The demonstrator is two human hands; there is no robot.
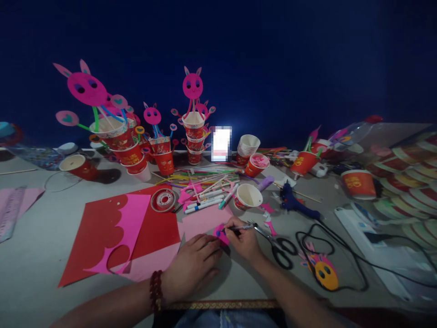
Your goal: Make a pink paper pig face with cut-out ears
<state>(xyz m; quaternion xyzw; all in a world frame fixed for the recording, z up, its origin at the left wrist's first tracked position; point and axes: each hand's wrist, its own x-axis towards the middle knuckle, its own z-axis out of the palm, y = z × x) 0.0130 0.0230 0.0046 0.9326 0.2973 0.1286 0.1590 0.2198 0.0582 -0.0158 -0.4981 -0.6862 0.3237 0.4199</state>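
A small magenta paper face (pixel 221 235) with a dark eye lies on the grey table in front of me. My left hand (pixel 196 259) rests flat beside it, fingertips at its left edge, a beaded bracelet (pixel 156 290) on the wrist. My right hand (pixel 243 239) grips a dark pen (pixel 243 227), its tip over the paper face. Just right of that hand lie black-handled scissors (pixel 282 253). Pink paper (pixel 201 222) lies behind the hands.
Red card (pixel 78 246) with cut magenta paper (pixel 136 214) lies left. Markers (pixel 205 204), a tape roll (pixel 164 200) and a paper cup (pixel 248 197) stand behind. Blue glue gun (pixel 297 205), cable and yellow face (pixel 327 275) are right. Decorated cups (pixel 128 152) line the back.
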